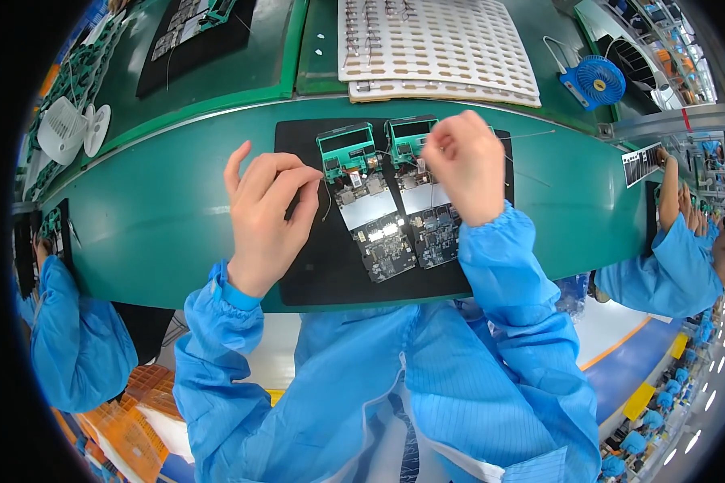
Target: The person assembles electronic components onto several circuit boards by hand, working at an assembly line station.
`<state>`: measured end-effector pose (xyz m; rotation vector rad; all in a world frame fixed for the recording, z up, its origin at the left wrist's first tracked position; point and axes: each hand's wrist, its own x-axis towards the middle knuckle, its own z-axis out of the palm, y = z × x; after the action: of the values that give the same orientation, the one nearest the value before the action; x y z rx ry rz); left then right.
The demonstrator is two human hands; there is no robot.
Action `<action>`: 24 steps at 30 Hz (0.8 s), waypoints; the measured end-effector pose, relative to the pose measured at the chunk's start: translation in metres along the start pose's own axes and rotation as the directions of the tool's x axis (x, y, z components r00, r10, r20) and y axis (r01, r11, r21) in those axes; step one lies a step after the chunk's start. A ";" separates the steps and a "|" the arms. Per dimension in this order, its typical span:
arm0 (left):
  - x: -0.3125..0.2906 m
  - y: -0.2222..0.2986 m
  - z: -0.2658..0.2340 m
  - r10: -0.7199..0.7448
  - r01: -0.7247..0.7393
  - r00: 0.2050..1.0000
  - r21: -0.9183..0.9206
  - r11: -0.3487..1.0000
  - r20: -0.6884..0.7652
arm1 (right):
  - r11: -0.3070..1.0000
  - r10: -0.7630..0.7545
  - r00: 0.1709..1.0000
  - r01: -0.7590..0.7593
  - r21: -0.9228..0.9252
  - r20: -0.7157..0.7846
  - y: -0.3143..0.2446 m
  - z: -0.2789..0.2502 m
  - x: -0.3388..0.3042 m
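Your left hand [270, 208] is up over the left edge of the flat black mat [310, 270], with its thumb and pointing finger bent close together. A thin, pale, bendy wire [329, 205] hangs right by those fingertips, but I cannot tell if you are pinching it. Your right hand [469, 165] is curled with its fingers tucked in, above the right green plastic frame [405, 138], and it hides part of it; I cannot tell if anything is in its grip. The left green plastic frame [348, 149] is just beside the right one. Below each frame is a dark board with tiny metal parts and a shiny silver-white plate: the left dark board [387, 253] and the right dark board [437, 241] lie side by side, a bit tilted, on the mat. The mat lies on the smooth green surface [169, 217] in front of you. Past it is a white tray full of small holes [451, 52], with a round blue fan [598, 80] off to its right.
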<state>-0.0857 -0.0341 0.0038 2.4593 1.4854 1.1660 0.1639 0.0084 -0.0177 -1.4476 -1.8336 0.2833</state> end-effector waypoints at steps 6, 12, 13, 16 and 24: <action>-0.003 0.012 0.001 0.004 -0.004 1.000 -0.030 1.000 0.025 | 0.971 0.114 0.992 -0.124 0.202 0.058 -0.014 -0.028 -0.016; -0.018 0.048 0.012 0.115 -0.099 0.988 -0.154 0.983 0.099 | 0.839 -0.112 0.847 -0.199 0.507 0.519 -0.057 -0.032 -0.052; -0.021 0.053 0.013 0.115 -0.097 0.988 -0.162 0.982 0.102 | 0.837 -0.113 0.849 -0.199 0.510 0.516 -0.055 -0.034 -0.057; -0.026 0.058 0.008 0.067 -0.038 0.986 -0.186 0.982 0.151 | 0.826 -0.057 0.887 -0.216 0.521 0.458 -0.044 -0.044 -0.069; -0.059 -0.013 -0.031 -0.505 0.525 0.830 -0.030 0.850 0.238 | 0.591 0.489 0.845 -0.504 0.630 0.218 0.081 -0.238 -0.203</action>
<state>-0.1295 -0.0833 -0.0135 1.8598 1.8100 0.8005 0.3966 -0.2138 0.0095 -1.3710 -1.0804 1.1302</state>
